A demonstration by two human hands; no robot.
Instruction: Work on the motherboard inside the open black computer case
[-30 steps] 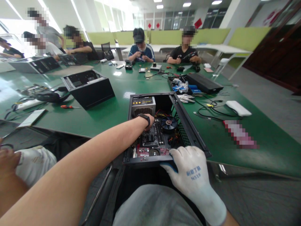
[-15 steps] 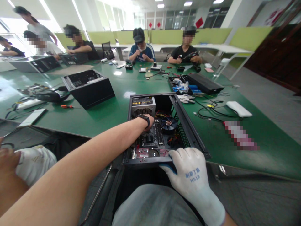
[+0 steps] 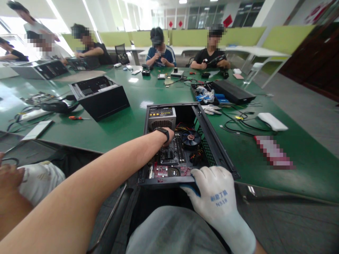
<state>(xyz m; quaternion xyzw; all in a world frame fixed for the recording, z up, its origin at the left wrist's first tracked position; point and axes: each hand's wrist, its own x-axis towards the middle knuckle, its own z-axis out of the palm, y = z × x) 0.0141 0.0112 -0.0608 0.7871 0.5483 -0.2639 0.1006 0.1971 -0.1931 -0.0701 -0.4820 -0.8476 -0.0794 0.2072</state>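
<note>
One computer case [image 3: 167, 181] is lying open side up in the head view, straddling the near edge of the bench [image 3: 119, 135] so that its closer end is overhanging. Perhaps to steady that end, the gloved right hand [image 3: 214, 187] is gripping the near rim toward its right corner, fingers curling over, thumb pointing leftward. The bare left hand [image 3: 170, 135] is sitting inside, beside the power supply [image 3: 161, 118], its forearm slanting across the left wall; whether its hidden fingers are holding anything, I cannot tell.
</note>
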